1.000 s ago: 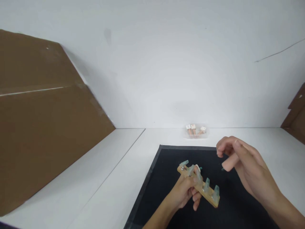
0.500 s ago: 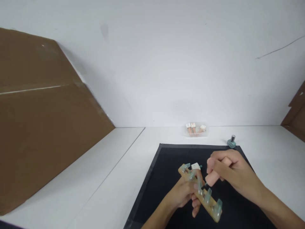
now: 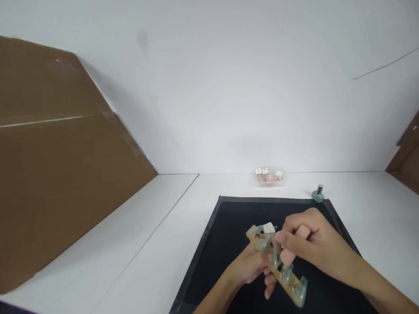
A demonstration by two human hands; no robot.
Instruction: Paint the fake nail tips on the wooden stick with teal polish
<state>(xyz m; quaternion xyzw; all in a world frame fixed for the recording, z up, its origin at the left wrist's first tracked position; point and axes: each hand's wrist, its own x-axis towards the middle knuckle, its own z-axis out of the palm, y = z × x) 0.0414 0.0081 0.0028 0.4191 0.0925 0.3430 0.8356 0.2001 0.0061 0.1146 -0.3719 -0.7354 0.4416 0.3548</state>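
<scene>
My left hand (image 3: 250, 264) is closed around the middle of a wooden strip (image 3: 288, 288) that slants down to the right. Several translucent green hooks (image 3: 266, 242) stand along this strip. Behind its upper part a white block (image 3: 269, 227) with a small green tip shows close to my left fingers; what supports it is hidden. My right hand (image 3: 309, 237) grips a thick pink handle (image 3: 288, 256), whose lower end is against or just above the strip near the middle hooks. The handle's tip is hidden by a hook.
A clear plastic box (image 3: 276, 184) at the wall holds several orange pegs with white block heads. A green piece with a metal pin (image 3: 317, 194) stands at the far right corner of the black mat (image 3: 231, 213). A brown cardboard panel (image 3: 65, 174) leans at left.
My right hand has brought the pink handle down and left, closer to the strip. The dark tip seen before is now hidden. My left hand and strip have barely moved.
</scene>
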